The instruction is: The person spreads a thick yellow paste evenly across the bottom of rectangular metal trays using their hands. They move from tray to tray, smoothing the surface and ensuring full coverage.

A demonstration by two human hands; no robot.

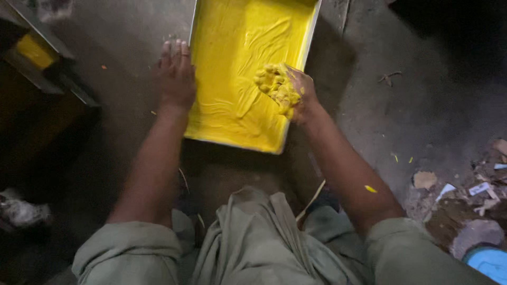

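A rectangular metal tray [283,141] lies on the floor in front of me, filled with a smeared bright yellow paste [237,58]. My left hand [176,76] rests flat, fingers together, on the floor against the tray's left rim. My right hand [285,87] is over the tray's right side, fingers curled and coated in a clump of the yellow paste. My knees in grey-green cloth fill the bottom of the view.
A dark metal frame with a yellow patch [34,53] stands at the upper left. Paper scraps and debris [475,190] litter the floor at the right, with a blue round object [488,263] at the bottom right corner. A pale rag [18,211] lies at the left.
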